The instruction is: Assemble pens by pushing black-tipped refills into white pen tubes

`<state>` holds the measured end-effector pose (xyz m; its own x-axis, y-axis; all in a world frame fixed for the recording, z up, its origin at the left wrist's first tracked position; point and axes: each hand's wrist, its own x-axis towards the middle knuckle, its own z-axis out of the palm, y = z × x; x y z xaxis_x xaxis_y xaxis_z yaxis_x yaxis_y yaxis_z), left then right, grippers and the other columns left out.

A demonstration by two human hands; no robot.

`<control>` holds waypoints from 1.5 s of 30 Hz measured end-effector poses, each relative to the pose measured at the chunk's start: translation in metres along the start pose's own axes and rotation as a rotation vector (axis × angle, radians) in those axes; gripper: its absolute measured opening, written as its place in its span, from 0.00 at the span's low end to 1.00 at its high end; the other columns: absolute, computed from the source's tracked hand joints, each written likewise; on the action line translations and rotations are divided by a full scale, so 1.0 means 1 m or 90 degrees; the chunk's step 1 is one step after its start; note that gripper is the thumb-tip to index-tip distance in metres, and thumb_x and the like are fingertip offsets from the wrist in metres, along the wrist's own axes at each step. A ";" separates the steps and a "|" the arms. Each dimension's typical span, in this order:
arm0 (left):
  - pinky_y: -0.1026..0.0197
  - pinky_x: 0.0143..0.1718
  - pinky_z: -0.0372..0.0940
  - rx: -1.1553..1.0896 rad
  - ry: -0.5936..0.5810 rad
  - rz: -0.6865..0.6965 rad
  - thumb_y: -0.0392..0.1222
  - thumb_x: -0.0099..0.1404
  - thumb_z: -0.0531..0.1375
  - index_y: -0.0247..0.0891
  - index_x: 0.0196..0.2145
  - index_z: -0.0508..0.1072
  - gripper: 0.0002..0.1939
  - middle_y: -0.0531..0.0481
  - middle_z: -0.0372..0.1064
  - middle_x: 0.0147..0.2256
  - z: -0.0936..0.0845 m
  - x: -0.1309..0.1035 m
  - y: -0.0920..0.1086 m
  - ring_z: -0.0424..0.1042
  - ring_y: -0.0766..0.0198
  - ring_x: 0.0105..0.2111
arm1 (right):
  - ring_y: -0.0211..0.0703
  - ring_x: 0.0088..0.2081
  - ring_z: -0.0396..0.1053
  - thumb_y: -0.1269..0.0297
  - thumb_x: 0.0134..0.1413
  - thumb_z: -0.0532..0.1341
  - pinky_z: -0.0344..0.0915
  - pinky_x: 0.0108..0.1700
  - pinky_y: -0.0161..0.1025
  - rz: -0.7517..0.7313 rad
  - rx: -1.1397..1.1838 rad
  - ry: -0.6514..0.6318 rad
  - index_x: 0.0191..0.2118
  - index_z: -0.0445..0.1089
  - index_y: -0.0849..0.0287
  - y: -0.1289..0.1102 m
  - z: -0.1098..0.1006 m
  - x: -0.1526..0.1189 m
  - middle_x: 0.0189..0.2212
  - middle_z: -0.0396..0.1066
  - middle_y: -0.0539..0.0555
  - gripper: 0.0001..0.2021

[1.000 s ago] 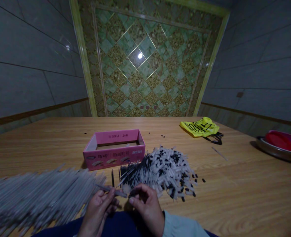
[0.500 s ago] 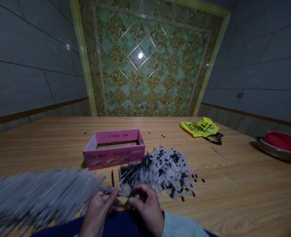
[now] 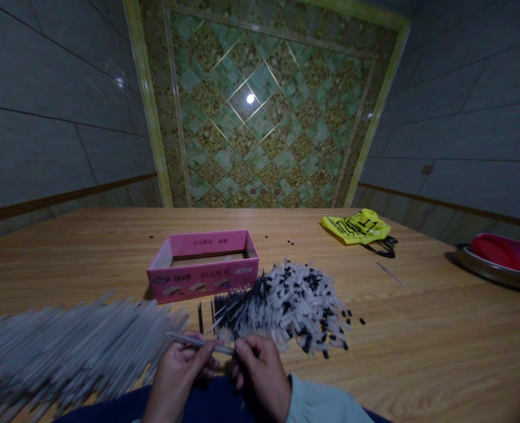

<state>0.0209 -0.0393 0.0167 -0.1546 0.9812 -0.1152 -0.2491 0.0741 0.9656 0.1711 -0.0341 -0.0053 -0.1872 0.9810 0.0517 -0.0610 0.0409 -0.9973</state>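
Observation:
Between the thumb and fingers of my left hand (image 3: 181, 371) is a thin grey, pen-like tube (image 3: 198, 342), lying nearly level and pointing right. My right hand (image 3: 262, 370) is pinched at the tube's right end; whatever small part it holds there is too hidden to name. Just beyond my hands lies a heap of short clear pieces and small black caps (image 3: 301, 302), with dark, thin rods (image 3: 237, 308) at its left side. Many long clear tubes (image 3: 79, 346) are spread at the left.
An open pink box (image 3: 204, 285) stands behind the rods. Farther right are a yellow bag (image 3: 355, 228) with black handles and a single thin tube (image 3: 391, 274). A metal tray (image 3: 484, 271) with red and pink dishes (image 3: 502, 251) sits at the far right.
The fingers of my right hand have closed in and shifted slightly at the tube's right end. My left hand still holds the tube in nearly the same place.

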 end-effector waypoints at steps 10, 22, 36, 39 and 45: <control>0.65 0.18 0.64 -0.028 0.042 -0.012 0.46 0.38 0.71 0.36 0.28 0.67 0.22 0.53 0.72 0.20 -0.002 -0.001 0.003 0.71 0.63 0.19 | 0.33 0.20 0.60 0.46 0.46 0.62 0.57 0.22 0.29 -0.056 -0.003 0.010 0.29 0.66 0.61 -0.002 -0.002 -0.002 0.20 0.63 0.47 0.20; 0.66 0.16 0.61 -0.033 0.044 -0.020 0.48 0.36 0.71 0.36 0.28 0.67 0.23 0.53 0.70 0.17 0.000 -0.001 0.003 0.70 0.63 0.17 | 0.33 0.18 0.60 0.43 0.53 0.53 0.54 0.21 0.29 -0.035 -0.024 -0.013 0.24 0.65 0.62 -0.004 -0.004 -0.003 0.17 0.63 0.49 0.24; 0.66 0.18 0.62 -0.013 0.040 -0.005 0.47 0.41 0.70 0.36 0.31 0.66 0.23 0.52 0.71 0.19 -0.002 0.000 0.000 0.71 0.63 0.19 | 0.35 0.21 0.62 0.46 0.53 0.56 0.55 0.24 0.30 -0.072 -0.082 -0.013 0.26 0.67 0.62 -0.007 -0.004 -0.005 0.20 0.64 0.50 0.21; 0.66 0.18 0.62 -0.013 0.035 -0.001 0.48 0.42 0.70 0.36 0.31 0.66 0.22 0.53 0.71 0.19 -0.003 -0.001 0.001 0.71 0.63 0.19 | 0.36 0.26 0.63 0.47 0.47 0.62 0.56 0.27 0.30 -0.107 -0.092 0.016 0.28 0.68 0.62 -0.007 -0.004 -0.005 0.22 0.64 0.49 0.19; 0.66 0.18 0.62 0.007 0.016 0.011 0.48 0.44 0.69 0.36 0.32 0.65 0.22 0.53 0.71 0.19 -0.004 0.001 -0.002 0.70 0.64 0.20 | 0.34 0.19 0.60 0.45 0.55 0.52 0.53 0.21 0.30 -0.050 -0.078 -0.024 0.24 0.66 0.62 -0.004 -0.004 -0.004 0.17 0.61 0.49 0.23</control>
<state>0.0177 -0.0387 0.0140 -0.1824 0.9777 -0.1043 -0.2362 0.0594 0.9699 0.1764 -0.0375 -0.0020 -0.2236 0.9660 0.1298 0.0422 0.1427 -0.9889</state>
